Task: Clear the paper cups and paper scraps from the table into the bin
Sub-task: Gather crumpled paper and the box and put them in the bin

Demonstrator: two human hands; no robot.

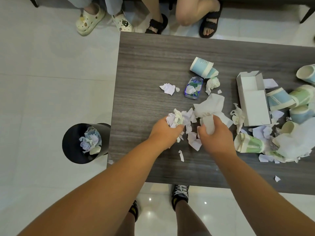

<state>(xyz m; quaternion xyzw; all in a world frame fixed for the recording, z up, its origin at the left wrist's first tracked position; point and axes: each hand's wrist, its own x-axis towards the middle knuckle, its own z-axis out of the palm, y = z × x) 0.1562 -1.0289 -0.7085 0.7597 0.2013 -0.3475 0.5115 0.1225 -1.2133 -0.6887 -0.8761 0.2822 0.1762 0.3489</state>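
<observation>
My left hand (163, 132) grips a bunch of crumpled paper scraps (177, 117) on the grey wooden table (146, 68). My right hand (217, 136) grips a large white tissue (210, 105) that rises above my fist. Loose scraps (193, 141) lie between my hands. A blue paper cup (202, 66) lies on its side farther back. A crushed green cup (248, 143) lies just right of my right hand. The black bin (68, 147) stands on the floor left of the table and holds paper and a cup.
A white open cardboard box (254, 101) lies right of centre, with several blue and green cups (281, 99) and tissue heaped beyond it. A blue tissue packet (193, 87) and a scrap (167, 88) lie mid-table. People's feet (156, 25) stand at the far edge.
</observation>
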